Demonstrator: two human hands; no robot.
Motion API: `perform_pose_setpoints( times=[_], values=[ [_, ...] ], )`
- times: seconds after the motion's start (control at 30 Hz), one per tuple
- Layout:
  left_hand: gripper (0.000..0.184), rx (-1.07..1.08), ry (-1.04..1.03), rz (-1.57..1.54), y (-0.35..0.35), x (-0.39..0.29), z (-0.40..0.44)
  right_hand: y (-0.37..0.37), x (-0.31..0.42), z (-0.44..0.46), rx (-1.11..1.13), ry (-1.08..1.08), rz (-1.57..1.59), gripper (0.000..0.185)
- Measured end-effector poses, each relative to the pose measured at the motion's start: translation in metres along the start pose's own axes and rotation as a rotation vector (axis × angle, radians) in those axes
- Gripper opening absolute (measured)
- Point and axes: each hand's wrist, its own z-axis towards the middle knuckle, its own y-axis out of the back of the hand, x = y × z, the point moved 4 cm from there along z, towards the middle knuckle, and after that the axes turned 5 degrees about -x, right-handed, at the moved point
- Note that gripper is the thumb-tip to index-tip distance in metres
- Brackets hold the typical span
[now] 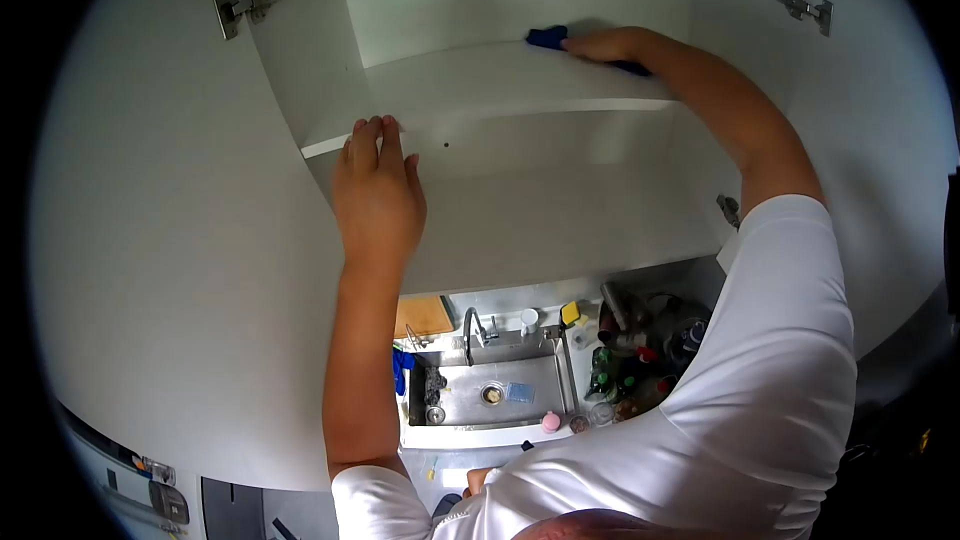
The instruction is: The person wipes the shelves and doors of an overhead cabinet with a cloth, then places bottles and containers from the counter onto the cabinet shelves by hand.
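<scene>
A dark blue cloth (546,37) lies bunched on the upper shelf (450,75) of a white cabinet, close to the back panel. My right hand (603,44) presses down on it, fingers closed over the fabric, and more of the cloth shows under the wrist. At the shelf's front edge, on the left side, my left hand (378,190) rests with its fingers stretched upward and the tips against the edge. Nothing is visible in that hand.
Open cabinet doors flank me, the left door (180,240) and the right door (885,140). A lower shelf (560,210) runs beneath. Below are a steel sink (550,380) with a faucet (469,330), a cutting board (425,316) and several bottles (628,382).
</scene>
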Motion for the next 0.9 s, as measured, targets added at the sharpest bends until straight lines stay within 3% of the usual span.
perform_pose_setpoints(
  times=[0.1,0.13,0.17,0.23,0.33,0.4,0.43,0.47,0.5,0.57,0.6,0.67,0.7,0.73,0.8,0.87,0.9],
  values=[
    [0.042,-0.040,0.023,0.003,-0.004,-0.002,-0.005,-0.016,0.089,-0.015,0.177,0.321,0.302,0.079],
    [0.042,-0.028,0.020,-0.026,-0.009,-0.002,-0.005,0.005,0.138,-0.090,0.133,0.286,0.217,0.083],
    [0.042,-0.045,0.026,-0.025,-0.009,0.002,-0.004,0.001,0.162,-0.098,0.113,0.333,0.148,0.085],
    [0.042,-0.045,0.028,-0.037,-0.012,-0.002,-0.008,-0.013,0.167,-0.101,0.048,0.504,0.158,0.082],
    [0.039,-0.058,0.057,-0.031,-0.009,-0.004,-0.007,-0.002,0.093,-0.126,-0.041,0.542,0.160,0.077],
    [0.038,-0.060,0.063,-0.052,-0.008,-0.009,-0.005,0.000,0.012,-0.127,-0.101,0.255,0.107,0.075],
    [0.038,-0.072,0.073,-0.050,-0.008,-0.010,-0.005,0.008,-0.030,-0.137,-0.039,0.264,0.257,0.073],
    [0.038,-0.075,0.076,-0.066,-0.008,-0.010,-0.005,0.014,-0.067,-0.141,-0.117,0.137,0.179,0.073],
    [0.038,-0.058,0.077,-0.043,-0.009,-0.009,-0.004,0.018,-0.095,-0.139,-0.199,0.015,0.102,0.073],
    [0.038,-0.056,0.069,-0.020,-0.007,-0.005,-0.001,0.024,-0.133,-0.115,-0.084,-0.204,0.071,0.075],
    [0.039,-0.012,0.054,-0.011,-0.006,-0.003,0.001,0.027,-0.133,-0.097,-0.098,-0.206,0.073,0.075],
    [0.040,0.023,0.031,-0.002,-0.004,0.001,0.001,0.019,-0.118,-0.050,0.043,-0.287,0.070,0.080],
    [0.042,0.031,0.030,-0.003,-0.006,0.001,0.000,0.006,-0.104,-0.020,0.138,-0.245,0.240,0.087],
    [0.044,0.037,0.024,-0.007,-0.006,0.000,0.000,-0.001,-0.072,-0.001,0.034,-0.289,0.237,0.078],
    [0.044,0.025,0.019,-0.023,-0.003,-0.003,-0.002,-0.013,0.009,0.029,0.101,-0.164,0.394,0.070],
    [0.044,0.019,0.014,-0.057,-0.003,-0.005,-0.003,-0.020,0.082,0.007,0.034,0.210,0.723,0.055],
    [0.044,0.022,0.020,-0.053,-0.004,-0.003,-0.004,-0.020,0.111,-0.013,0.122,0.217,0.627,0.071]
  ],
)
